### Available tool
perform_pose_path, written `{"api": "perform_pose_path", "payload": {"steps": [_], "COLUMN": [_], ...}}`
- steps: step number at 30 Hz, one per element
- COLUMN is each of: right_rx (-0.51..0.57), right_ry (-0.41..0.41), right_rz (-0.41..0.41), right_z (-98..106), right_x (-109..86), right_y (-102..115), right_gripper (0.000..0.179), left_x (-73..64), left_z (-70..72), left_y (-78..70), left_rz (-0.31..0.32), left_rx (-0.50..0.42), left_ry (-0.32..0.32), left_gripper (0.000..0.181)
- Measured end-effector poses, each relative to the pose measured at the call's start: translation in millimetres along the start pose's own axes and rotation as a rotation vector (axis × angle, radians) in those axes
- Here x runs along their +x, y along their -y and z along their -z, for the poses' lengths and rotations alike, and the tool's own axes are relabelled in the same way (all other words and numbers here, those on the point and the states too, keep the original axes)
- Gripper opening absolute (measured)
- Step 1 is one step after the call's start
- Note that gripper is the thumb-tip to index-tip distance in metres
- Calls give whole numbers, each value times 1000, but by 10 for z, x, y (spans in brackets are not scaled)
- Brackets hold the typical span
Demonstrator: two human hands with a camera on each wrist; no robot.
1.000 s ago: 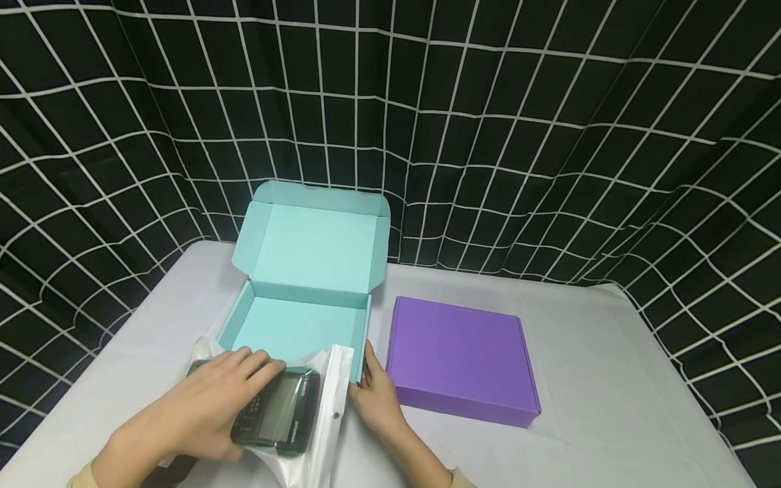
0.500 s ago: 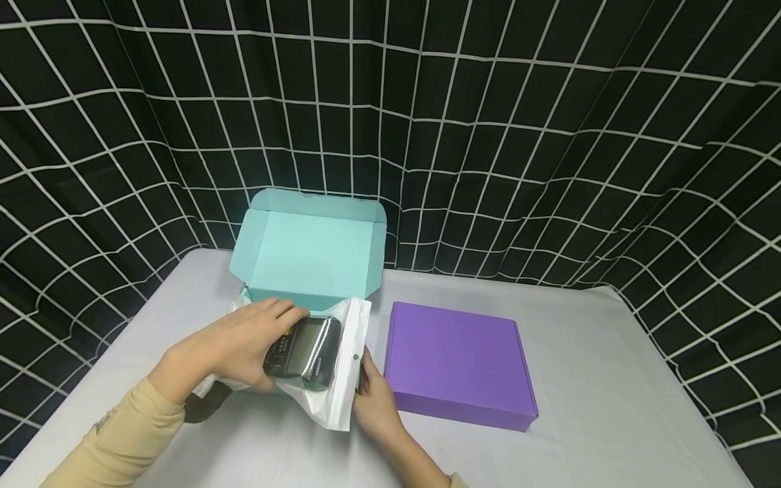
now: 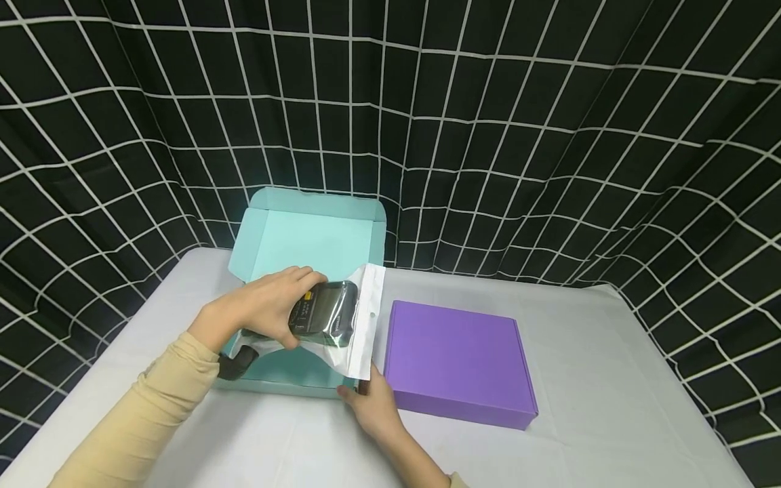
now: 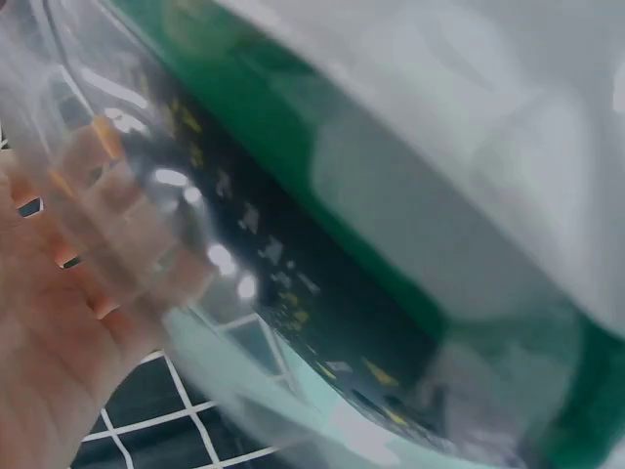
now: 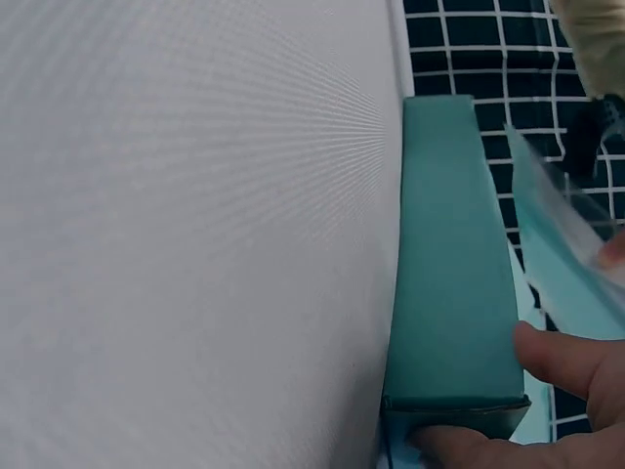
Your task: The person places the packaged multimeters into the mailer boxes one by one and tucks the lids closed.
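Currently the left hand (image 3: 274,301) grasps a dark device (image 3: 332,312) through its bag (image 3: 369,325), thumb on the side toward the desk's near part, fingers over the side facing the far edge. The bag is clear over the front, and its flat white end, with a small hole, points toward the right edge of the desk (image 3: 586,420). A greyish screen, small keys and a yellow spot show on the device; the left wrist view adds green along its body and yellow and white marks, too blurred to read.

The device is held over an open teal box (image 3: 293,388), left of the desk's middle; how high above the box floor I cannot tell. The box's lid (image 3: 317,237) leans up and back toward the far edge. At the box's near right corner, the right hand (image 3: 375,403) pinches the cardboard, thumb against the near wall and fingers at the right side, below the bag's white end.

Just beside that hand, a closed purple box (image 3: 460,362) lies flat, slightly right of the desk's middle. White cloth covers the desk. A tan sleeve (image 3: 146,407) crosses from the near left, and a black curtain (image 3: 500,102) with white grid lines hangs beyond the far edge.
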State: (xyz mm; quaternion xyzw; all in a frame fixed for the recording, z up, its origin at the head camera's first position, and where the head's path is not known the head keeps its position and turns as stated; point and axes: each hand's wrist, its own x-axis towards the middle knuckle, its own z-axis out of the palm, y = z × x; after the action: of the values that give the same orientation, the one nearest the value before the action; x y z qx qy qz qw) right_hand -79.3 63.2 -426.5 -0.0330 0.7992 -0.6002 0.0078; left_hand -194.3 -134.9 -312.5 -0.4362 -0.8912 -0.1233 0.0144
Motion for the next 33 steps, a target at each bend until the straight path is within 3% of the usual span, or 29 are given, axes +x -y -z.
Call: {"api": "perform_pose_path", "payload": {"steps": [6, 10, 16, 22, 33], "right_rx": [31, -3, 7, 127, 99], "right_ry": [-15, -23, -5, 22, -1], "right_rz": [-25, -26, -33, -58, -71], "right_z": [-13, -16, -5, 5, 10], "right_x": [5, 1, 1, 13, 15], "right_y": [7, 11, 6, 23, 46], "right_gripper": [58, 59, 74, 83, 85], "left_x": [59, 45, 8, -37, -57], "left_z": [-46, -125, -265, -367, -456], "left_y": [46, 76, 130, 164, 204], "left_rz": [7, 16, 52, 94, 149], "left_rx": [-59, -78, -75, -62, -53], "left_ry": [-2, 14, 38, 94, 189], "left_gripper": [91, 89, 90, 91, 91]}}
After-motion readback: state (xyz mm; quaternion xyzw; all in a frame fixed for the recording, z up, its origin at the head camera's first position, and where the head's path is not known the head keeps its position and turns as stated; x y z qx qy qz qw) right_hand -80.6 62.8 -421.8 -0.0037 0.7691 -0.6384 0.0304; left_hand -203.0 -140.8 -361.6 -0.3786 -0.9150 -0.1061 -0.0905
